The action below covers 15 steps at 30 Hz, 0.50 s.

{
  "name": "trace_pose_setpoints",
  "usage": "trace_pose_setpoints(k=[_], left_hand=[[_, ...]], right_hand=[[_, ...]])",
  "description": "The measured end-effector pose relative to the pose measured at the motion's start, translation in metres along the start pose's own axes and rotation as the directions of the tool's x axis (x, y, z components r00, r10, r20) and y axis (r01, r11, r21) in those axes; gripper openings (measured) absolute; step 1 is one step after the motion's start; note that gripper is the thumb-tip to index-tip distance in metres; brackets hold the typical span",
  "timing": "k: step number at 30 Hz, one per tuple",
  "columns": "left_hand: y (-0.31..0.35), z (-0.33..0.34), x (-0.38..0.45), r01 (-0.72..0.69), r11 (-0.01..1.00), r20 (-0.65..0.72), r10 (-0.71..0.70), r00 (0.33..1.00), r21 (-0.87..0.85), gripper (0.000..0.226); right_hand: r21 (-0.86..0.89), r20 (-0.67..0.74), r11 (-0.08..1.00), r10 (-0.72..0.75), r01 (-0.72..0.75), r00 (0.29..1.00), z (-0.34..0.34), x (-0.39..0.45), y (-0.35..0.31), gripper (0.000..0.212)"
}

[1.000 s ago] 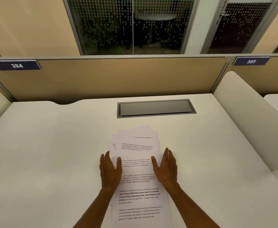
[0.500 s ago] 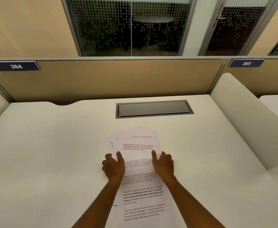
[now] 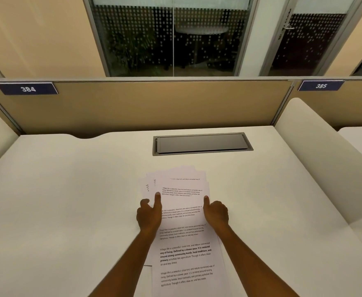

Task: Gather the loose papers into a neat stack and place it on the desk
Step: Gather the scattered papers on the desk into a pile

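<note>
Several white printed papers (image 3: pixel 183 217) lie overlapped on the white desk (image 3: pixel 68 200), fanned out unevenly at their far end, with one long sheet reaching toward the near edge. My left hand (image 3: pixel 149 215) grips the pile's left edge, thumb pressed on top of the sheets and fingers curled at the side. My right hand (image 3: pixel 216 213) grips the right edge the same way, thumb on top. The fingers under the sheets are hidden.
A grey recessed cable hatch (image 3: pixel 202 144) sits in the desk behind the papers. A tan divider panel (image 3: pixel 143 103) with labels 384 and 385 closes the back. Padded white side partitions (image 3: pixel 317 159) flank the desk on both sides.
My hands went from lying flat beside the pile to curling around its left and right edges, thumbs now on top. The fanned sheets have drawn slightly closer together.
</note>
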<state>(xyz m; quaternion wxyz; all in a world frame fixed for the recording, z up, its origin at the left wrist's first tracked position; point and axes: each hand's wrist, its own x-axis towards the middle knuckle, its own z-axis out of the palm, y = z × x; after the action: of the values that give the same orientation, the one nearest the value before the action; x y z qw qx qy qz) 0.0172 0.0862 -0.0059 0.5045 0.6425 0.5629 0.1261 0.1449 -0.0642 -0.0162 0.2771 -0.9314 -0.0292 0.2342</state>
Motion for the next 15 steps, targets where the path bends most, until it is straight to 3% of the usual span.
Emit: trace_pose_setpoints(k=[7, 11, 15], left_hand=[[-0.007, -0.011, -0.002, 0.070, 0.997, -0.142, -0.072, 0.987, -0.021, 0.064], [-0.005, 0.002, -0.017, 0.028, 1.000, -0.077, -0.029, 0.997, -0.011, 0.062], [-0.009, -0.004, -0.019, 0.011, 1.000, -0.037, -0.012, 0.999, -0.029, 0.054]], right_hand=[[-0.006, -0.082, 1.000, -0.028, 0.028, 0.996, -0.003, -0.004, 0.009, 0.058], [-0.074, -0.026, 0.996, -0.054, 0.052, 0.998, 0.008, -0.012, 0.004, 0.063], [0.003, 0.003, 0.999, -0.045, 0.045, 0.999, 0.001, -0.007, 0.011, 0.059]])
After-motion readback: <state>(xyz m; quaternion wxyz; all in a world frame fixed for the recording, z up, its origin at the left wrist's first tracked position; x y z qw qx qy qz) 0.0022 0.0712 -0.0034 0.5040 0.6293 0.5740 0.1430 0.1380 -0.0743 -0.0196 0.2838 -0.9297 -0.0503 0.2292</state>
